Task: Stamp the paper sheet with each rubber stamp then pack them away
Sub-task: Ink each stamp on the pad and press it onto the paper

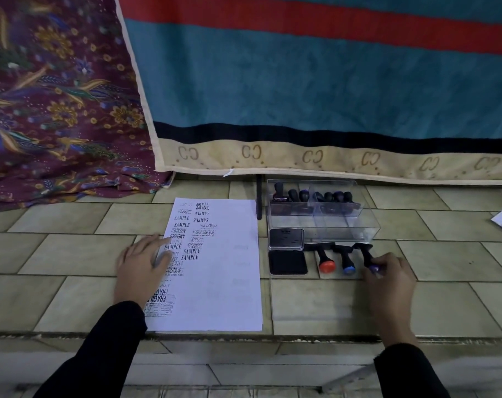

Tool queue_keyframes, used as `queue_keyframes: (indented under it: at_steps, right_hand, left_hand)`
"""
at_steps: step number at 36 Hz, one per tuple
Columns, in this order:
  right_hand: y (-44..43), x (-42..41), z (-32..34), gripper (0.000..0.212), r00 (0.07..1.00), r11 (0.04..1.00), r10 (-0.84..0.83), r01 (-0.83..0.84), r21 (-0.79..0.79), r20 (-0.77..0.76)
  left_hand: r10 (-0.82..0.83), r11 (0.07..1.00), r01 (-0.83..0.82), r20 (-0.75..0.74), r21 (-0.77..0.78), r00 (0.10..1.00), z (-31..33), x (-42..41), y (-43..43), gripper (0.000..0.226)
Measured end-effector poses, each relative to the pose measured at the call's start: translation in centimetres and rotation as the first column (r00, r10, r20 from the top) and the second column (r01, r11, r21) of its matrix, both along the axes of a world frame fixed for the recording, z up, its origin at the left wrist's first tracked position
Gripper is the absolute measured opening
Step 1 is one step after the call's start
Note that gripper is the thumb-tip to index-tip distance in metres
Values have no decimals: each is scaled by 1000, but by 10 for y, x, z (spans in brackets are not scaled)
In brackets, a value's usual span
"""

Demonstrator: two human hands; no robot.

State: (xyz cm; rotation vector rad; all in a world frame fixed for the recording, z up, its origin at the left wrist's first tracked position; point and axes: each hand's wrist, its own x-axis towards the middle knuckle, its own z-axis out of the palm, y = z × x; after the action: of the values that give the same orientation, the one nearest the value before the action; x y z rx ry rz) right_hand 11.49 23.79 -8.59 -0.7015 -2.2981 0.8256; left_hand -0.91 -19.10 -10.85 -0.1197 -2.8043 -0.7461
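Three rubber stamps lie on the tiled floor by the right hand, whose fingers are closed on the purple-capped stamp, the nearest of them. Just to that hand's left lie the blue-capped stamp and the red-capped stamp, then the open ink pad. Beyond the hand stands a clear plastic box holding more stamps. The left hand lies flat with fingers spread, pressing the left edge of the paper sheet, already printed with many marks.
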Motion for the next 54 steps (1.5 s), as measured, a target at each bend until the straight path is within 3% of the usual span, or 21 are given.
queue_keyframes:
  at_steps: [11,19,27,31,38,54]
  right_hand:
    - [-2,-6,7,23,993,996,74,-78,37,89]
    - [1,-39,53,11,994,991,86,-79,112,-62]
    - [-23,-135,96,15,941,935,327,-336,110,93]
    - [-54,-174,91,10,873,894,409,-441,73,265]
    - [-83,-205,73,24,829,917,318,-392,74,460]
    - [-101,-213,58,16,875,925,123,-272,265,467]
  left_hand:
    - [-4,1000,4,5,6,1000,4,2,2,42]
    - [-8,1000,8,-7,6,1000,1,1,1,32]
    - [-6,1000,6,-2,5,1000,4,2,1,42]
    - [-7,1000,7,3,6,1000,2,1,0,42]
    - [-10,1000,10,11,-6,1000,0,-1,-2,43]
    - [-9,1000,10,18,-8,1000,1,-1,-2,43]
